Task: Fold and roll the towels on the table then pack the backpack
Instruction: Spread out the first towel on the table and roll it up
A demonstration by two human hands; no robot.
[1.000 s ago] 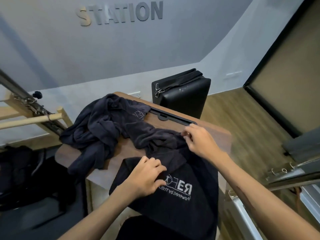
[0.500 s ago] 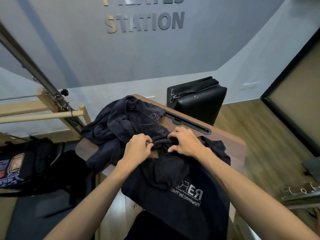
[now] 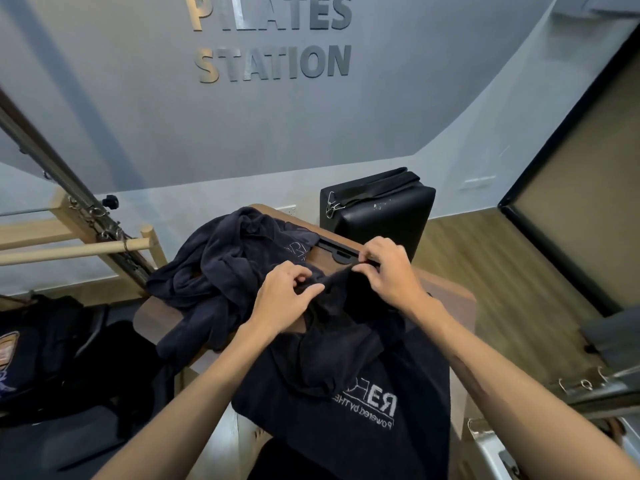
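Head view: I have both hands on the near towel [image 3: 349, 403], which lies over the front edge of the desk [image 3: 446, 299] and hangs toward me. My left hand [image 3: 280, 299] pinches a bunched fold of it and my right hand [image 3: 388, 271] pinches its far edge, raised off the desk, likely to find a straight hem and spread the cloth flat for folding. A second towel [image 3: 214, 271] lies crumpled in a heap on the far left of the desk, unfolded. The backpack [image 3: 31, 355] sits low at the left, well apart from the desk, not yet packed. White lettering on the near towel reads mirrored, "RE" and what seems "Powered by the", the rest hidden by a fold. The wall sign [image 3: 273, 43] reads "PILATES STATION"
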